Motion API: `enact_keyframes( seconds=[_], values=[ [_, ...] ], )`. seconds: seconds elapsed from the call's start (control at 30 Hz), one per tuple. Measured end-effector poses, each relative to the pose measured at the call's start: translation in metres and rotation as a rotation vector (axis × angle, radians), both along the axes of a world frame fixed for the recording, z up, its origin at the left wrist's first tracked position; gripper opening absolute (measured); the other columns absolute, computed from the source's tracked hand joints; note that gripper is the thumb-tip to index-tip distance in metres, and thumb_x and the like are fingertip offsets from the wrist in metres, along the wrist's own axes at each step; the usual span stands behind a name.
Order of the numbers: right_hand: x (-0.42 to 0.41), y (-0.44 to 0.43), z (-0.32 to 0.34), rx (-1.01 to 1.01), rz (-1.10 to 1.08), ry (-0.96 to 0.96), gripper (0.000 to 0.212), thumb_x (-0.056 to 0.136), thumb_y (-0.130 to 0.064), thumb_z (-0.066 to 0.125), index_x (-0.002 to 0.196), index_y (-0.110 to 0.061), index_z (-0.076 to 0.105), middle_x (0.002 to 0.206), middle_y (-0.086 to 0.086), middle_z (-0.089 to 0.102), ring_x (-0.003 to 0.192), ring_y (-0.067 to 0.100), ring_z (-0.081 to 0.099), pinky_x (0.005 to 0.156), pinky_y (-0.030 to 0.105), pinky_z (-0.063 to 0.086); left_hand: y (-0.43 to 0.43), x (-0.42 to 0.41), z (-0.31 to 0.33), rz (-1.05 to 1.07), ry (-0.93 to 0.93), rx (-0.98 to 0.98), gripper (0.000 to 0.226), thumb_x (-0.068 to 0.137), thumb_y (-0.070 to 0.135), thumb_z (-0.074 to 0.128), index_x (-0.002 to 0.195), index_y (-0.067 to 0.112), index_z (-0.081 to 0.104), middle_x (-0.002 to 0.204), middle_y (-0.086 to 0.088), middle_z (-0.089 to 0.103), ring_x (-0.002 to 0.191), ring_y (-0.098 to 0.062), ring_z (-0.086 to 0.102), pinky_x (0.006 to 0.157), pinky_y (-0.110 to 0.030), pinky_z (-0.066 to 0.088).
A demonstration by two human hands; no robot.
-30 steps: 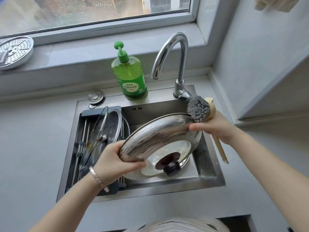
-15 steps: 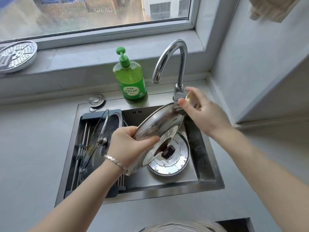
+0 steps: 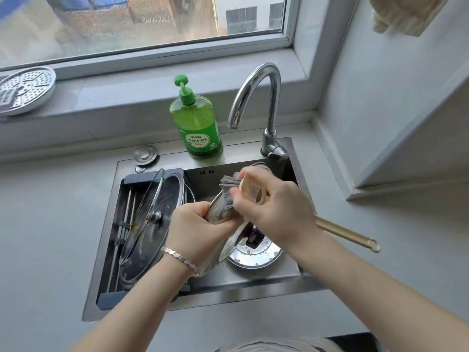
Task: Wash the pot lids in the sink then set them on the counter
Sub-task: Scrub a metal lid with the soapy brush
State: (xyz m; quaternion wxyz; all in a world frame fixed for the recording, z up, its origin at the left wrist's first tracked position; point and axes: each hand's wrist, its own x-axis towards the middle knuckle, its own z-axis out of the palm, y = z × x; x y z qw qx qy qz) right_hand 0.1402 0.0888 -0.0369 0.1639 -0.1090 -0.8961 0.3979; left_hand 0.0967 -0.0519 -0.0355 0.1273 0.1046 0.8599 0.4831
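Note:
My left hand (image 3: 195, 232) grips the lower edge of a steel pot lid (image 3: 219, 212), held steeply tilted over the sink (image 3: 291, 283). My right hand (image 3: 276, 207) holds a wooden-handled dish brush (image 3: 347, 233), its grey bristles pressed on the lid's upper part. The lid's dark knob (image 3: 253, 237) shows below my right hand. A glass lid (image 3: 152, 224) leans on edge in the dark drain rack (image 3: 114, 250) at the sink's left. Another round steel piece (image 3: 256, 257) lies flat on the sink floor.
A green soap bottle (image 3: 198, 123) and the curved faucet (image 3: 264, 97) stand behind the sink. A perforated steamer plate (image 3: 25, 90) rests on the window sill at far left. A drain plug (image 3: 144, 154) sits by the sink's back-left corner. Grey counter (image 3: 50, 224) surrounds the sink.
The lid has been tipped from nearly flat to steeply on edge. My right hand and the brush moved down and left across the lid's surface.

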Motion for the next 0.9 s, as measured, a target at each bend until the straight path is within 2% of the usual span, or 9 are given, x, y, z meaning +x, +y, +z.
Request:
enact_keyframes(
  seconds=[0.17, 0.27, 0.33, 0.47, 0.53, 0.6, 0.67, 0.77, 0.9],
  values=[
    [-0.02, 0.047, -0.017, -0.173, -0.258, -0.139, 0.023, 0.084, -0.053, 0.051, 0.085, -0.031, 0.055, 0.07, -0.015, 0.055, 0.072, 0.016, 0.058, 0.059, 0.028, 0.041, 0.0, 0.003, 0.005, 0.0, -0.026, -0.043, 0.035, 0.047, 0.03, 0.089, 0.058, 0.004, 0.068, 0.056, -0.01, 0.067, 0.047, -0.011, 0.055, 0.048, -0.03, 0.051],
    [-0.006, 0.017, -0.013, -0.047, -0.115, 0.011, 0.034, 0.077, -0.061, 0.045, 0.088, -0.032, 0.058, 0.056, -0.018, 0.05, 0.051, 0.002, 0.049, 0.05, 0.022, 0.037, 0.002, 0.004, 0.005, 0.059, -0.115, 0.035, 0.022, 0.057, 0.014, 0.087, 0.056, 0.006, 0.067, 0.049, 0.0, 0.065, 0.044, -0.005, 0.058, 0.046, -0.021, 0.05],
    [0.003, 0.003, -0.013, -0.011, -0.02, 0.058, 0.039, 0.073, -0.063, 0.044, 0.095, -0.036, 0.061, 0.051, -0.017, 0.048, 0.044, 0.002, 0.045, 0.046, 0.016, 0.036, 0.002, 0.003, 0.005, 0.096, -0.184, 0.079, 0.022, 0.058, 0.014, 0.086, 0.06, 0.002, 0.068, 0.052, -0.003, 0.067, 0.048, -0.009, 0.062, 0.05, -0.026, 0.053],
    [-0.013, 0.044, -0.033, -0.174, -0.267, -0.083, 0.022, 0.082, -0.053, 0.055, 0.089, -0.032, 0.057, 0.067, -0.015, 0.056, 0.06, 0.007, 0.054, 0.056, 0.024, 0.038, 0.002, 0.004, 0.008, 0.15, -0.305, 0.207, 0.02, 0.056, 0.008, 0.087, 0.062, 0.004, 0.068, 0.058, -0.012, 0.069, 0.056, -0.026, 0.068, 0.053, -0.033, 0.058],
    [-0.006, 0.037, -0.037, -0.161, -0.196, -0.071, 0.019, 0.082, -0.05, 0.058, 0.087, -0.032, 0.057, 0.063, -0.016, 0.057, 0.059, 0.004, 0.054, 0.055, 0.023, 0.04, 0.006, 0.001, 0.011, 0.188, -0.35, 0.281, 0.017, 0.062, 0.002, 0.082, 0.06, 0.006, 0.065, 0.05, -0.008, 0.066, 0.045, -0.02, 0.064, 0.044, -0.025, 0.052],
    [0.006, 0.016, -0.033, -0.09, -0.023, -0.048, 0.021, 0.076, -0.057, 0.058, 0.091, -0.041, 0.058, 0.057, -0.024, 0.056, 0.055, -0.001, 0.053, 0.051, 0.011, 0.037, 0.006, -0.005, 0.013, 0.228, -0.371, 0.34, 0.015, 0.065, -0.001, 0.078, 0.061, 0.006, 0.065, 0.05, -0.005, 0.065, 0.043, -0.016, 0.062, 0.043, -0.023, 0.052],
    [0.003, 0.022, -0.036, -0.093, -0.036, -0.082, 0.016, 0.078, -0.054, 0.061, 0.089, -0.044, 0.055, 0.057, -0.025, 0.056, 0.057, -0.001, 0.054, 0.051, 0.011, 0.038, 0.005, -0.012, 0.012, 0.218, -0.358, 0.337, 0.013, 0.065, 0.0, 0.078, 0.063, 0.005, 0.067, 0.055, -0.011, 0.068, 0.051, -0.023, 0.066, 0.052, -0.031, 0.057],
    [-0.01, 0.048, -0.046, -0.169, -0.212, -0.136, 0.014, 0.085, -0.046, 0.058, 0.088, -0.032, 0.056, 0.067, -0.018, 0.057, 0.066, 0.012, 0.057, 0.057, 0.024, 0.041, 0.003, -0.013, 0.014, 0.196, -0.374, 0.361, 0.01, 0.061, 0.004, 0.079, 0.063, 0.005, 0.07, 0.069, -0.022, 0.07, 0.067, -0.034, 0.068, 0.067, -0.044, 0.056],
    [0.001, 0.014, -0.03, -0.055, -0.003, -0.015, 0.032, 0.072, -0.062, 0.053, 0.095, -0.04, 0.057, 0.058, -0.032, 0.053, 0.051, -0.004, 0.051, 0.047, 0.009, 0.033, 0.001, -0.01, 0.013, 0.188, -0.444, 0.405, 0.018, 0.05, 0.013, 0.076, 0.064, 0.004, 0.068, 0.061, -0.017, 0.069, 0.052, -0.027, 0.066, 0.052, -0.034, 0.056]
  ],
)
